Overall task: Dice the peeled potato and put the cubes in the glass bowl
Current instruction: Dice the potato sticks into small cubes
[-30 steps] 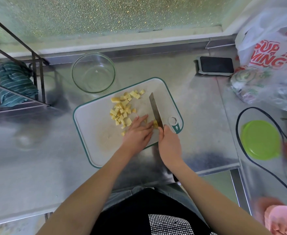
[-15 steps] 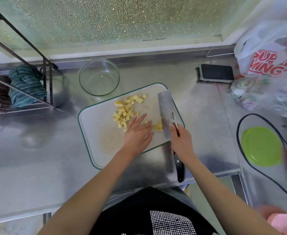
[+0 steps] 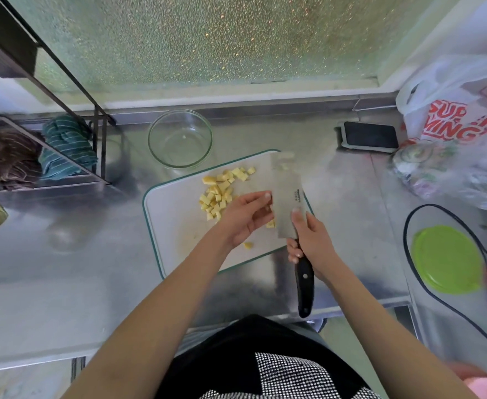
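A dark wire rack [image 3: 72, 156] holding a striped green cloth [image 3: 64, 151] is seen far left of the cutting board [image 3: 179, 234], which lies on the steel desk [image 3: 49, 283]. Just beyond the board's far left corner stands the glass bowl [image 3: 180, 138], upright and holding no cubes. A loose heap of potato cubes [image 3: 219, 191] is spread over the board's far middle part, with one stray cube near the board's near edge. The left hand [image 3: 246, 217] is held over the board's centre, fingers lightly curled and turned toward the blade; whether anything is pinched in it cannot be told. The cleaver [image 3: 287, 197] is laid with its broad flat side up over the board's right part, its long axis running from the near edge toward the far edge, tip pointing away from the person. Its black handle is gripped by the right hand [image 3: 311, 240], index finger stretched onto the blade. A phone [image 3: 370, 136], a plastic bag [image 3: 461, 122] and a green lid [image 3: 446, 259] lie right of the board.
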The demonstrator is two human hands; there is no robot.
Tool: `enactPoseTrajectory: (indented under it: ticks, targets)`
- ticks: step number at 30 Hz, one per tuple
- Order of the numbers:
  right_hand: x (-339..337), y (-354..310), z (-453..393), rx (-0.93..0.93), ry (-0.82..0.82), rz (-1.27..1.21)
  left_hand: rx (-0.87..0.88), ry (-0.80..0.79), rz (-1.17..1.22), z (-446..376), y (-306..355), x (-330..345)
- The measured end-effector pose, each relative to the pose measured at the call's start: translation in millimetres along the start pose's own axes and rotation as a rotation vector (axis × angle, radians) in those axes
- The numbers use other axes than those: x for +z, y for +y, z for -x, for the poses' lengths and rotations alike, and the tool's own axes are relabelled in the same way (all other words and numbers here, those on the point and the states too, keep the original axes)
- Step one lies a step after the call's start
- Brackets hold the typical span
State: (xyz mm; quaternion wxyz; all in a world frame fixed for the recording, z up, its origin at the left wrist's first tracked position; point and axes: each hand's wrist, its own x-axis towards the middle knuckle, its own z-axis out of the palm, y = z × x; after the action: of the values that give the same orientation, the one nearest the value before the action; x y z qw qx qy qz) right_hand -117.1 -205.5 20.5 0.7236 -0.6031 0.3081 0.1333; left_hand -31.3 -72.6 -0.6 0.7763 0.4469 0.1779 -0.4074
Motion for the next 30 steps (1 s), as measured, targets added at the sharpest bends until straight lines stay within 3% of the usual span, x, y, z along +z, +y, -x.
enactPoseTrajectory:
  ticks: [5, 7, 10, 12, 16, 21, 24, 27, 30]
  targets:
    - [-12, -6, -7, -0.024, 0.084, 0.128, -0.002, 0.098, 0.241, -4, 0, -10]
    - [-13, -7, -8, -0.005, 0.087, 0.171, 0.043, 0.171, 0.197, -8, 2, -11]
    - [-6, -8, -7, 0.064, 0.007, 0.026, 0.044, 0.177, 0.013, -11, 4, -5]
    - [2, -10, -7, 0.118, -0.058, -0.057, -0.027, 0.125, 0.060, -8, 5, 2]
    - [15, -9, -11, 0.102, -0.057, 0.028, -0.134, 0.048, 0.204, -5, 5, 6]
    - [8, -6, -21, 0.064, 0.047, 0.016, -0.058, 0.185, 0.200, -4, 8, -10]
    - [-10, -4, -25, -0.029, 0.165, 0.111, 0.167, 0.300, -0.048, -1, 15, -28]
    - [-27, 2, -23, -0.097, 0.274, 0.351, 0.313, 0.272, -0.404, 10, 15, -45]
    - [-33, 7, -14, -0.131, 0.313, 0.546, 0.511, 0.277, -1.098, 18, 0, -69]
